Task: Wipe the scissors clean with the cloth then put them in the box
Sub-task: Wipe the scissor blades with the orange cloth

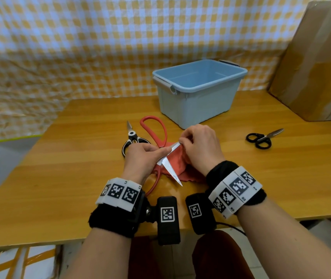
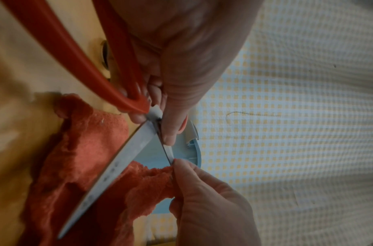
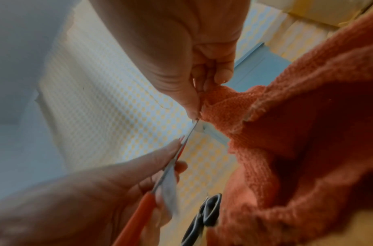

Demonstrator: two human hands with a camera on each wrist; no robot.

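Table [image 1: 64, 170]: a wooden surface carrying everything below, with the box as the landmark.
Box [image 1: 192, 101]: a pale blue open tub at the far middle of the table, showing nothing inside.
Cloth [image 1: 177, 165]: orange-red towelling lying just nearer than the box, bunched under both hands.
Red scissors [image 1: 153, 129]: spread open over the cloth, handle loops toward the box, one bare blade pointing away from it toward the person.
Left hand [image 1: 140, 158]: on the box's near-left side, fingers pinching the red scissors at the pivot.
Right hand [image 1: 199, 146]: directly before the box and the nearer hand to it, fingertips pinching cloth around the other blade.
Coming move: as I judge it, the wiping pull runs along that blade's length.
Other scissors: a black-and-white pair [image 1: 132, 140] left of the box, a small black pair [image 1: 263, 138] to its right, both untouched.
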